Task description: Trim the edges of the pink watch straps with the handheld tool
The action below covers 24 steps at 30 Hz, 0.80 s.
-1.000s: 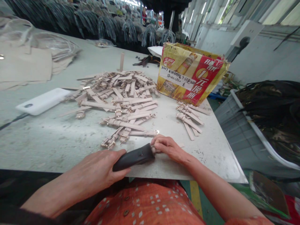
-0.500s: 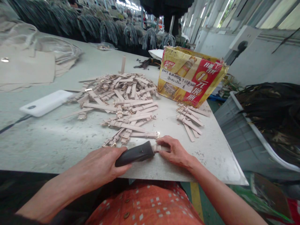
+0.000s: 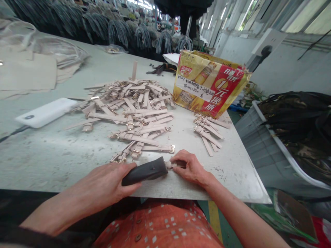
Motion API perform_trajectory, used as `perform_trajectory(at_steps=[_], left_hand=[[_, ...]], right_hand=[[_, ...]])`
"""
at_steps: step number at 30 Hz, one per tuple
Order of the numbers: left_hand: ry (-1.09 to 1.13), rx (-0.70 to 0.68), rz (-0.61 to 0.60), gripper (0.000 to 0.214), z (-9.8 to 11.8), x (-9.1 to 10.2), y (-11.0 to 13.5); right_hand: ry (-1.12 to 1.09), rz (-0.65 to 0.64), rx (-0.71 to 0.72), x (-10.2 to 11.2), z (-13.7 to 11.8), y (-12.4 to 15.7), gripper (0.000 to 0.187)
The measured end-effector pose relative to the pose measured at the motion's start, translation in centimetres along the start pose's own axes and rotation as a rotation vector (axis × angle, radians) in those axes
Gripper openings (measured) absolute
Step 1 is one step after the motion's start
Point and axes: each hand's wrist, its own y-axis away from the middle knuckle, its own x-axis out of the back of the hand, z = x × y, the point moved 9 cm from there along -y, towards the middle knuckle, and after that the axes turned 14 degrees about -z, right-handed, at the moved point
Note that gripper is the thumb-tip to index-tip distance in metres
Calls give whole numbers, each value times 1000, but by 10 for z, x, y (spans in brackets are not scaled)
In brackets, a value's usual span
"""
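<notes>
My left hand (image 3: 117,179) is wrapped round a smooth black hand-held tool (image 3: 146,171), whose exact kind I cannot tell. Its wide end meets a small beige buckle strap (image 3: 169,165) close to the table's front edge. At the other side, the fingers of my right hand (image 3: 190,167) pinch this strap and hide most of it. Just beyond my hands lies a large heap of similar straps (image 3: 144,113) with gold buckles. A smaller group of straps (image 3: 208,131) rests farther right.
A yellow and red carton (image 3: 209,84) stands at the table's back right. On the left are a white device with a cord (image 3: 43,112) and beige bag pieces (image 3: 28,74). A grey bin (image 3: 279,144) holding dark items is beside the table's right edge.
The black tool and my left hand have shifted slightly left. My right hand stays almost in place on the strap, and the view has moved a little.
</notes>
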Motion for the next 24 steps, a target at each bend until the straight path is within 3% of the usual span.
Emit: perform_trajectory(at_steps=[3, 12, 21, 24], left_hand=[[-43, 32, -88, 51, -4, -6, 1], [-122, -26, -134, 38, 26, -15, -12], [-57, 19, -61, 50, -6, -5, -1], [-62, 17, -71, 47, -3, -8, 1]], right_hand=[[19, -2, 5, 0, -1, 0, 26], [56, -16, -2, -1, 1, 1, 23], [143, -31, -53, -2, 1, 0, 29], [140, -32, -63, -2, 2, 0, 33]])
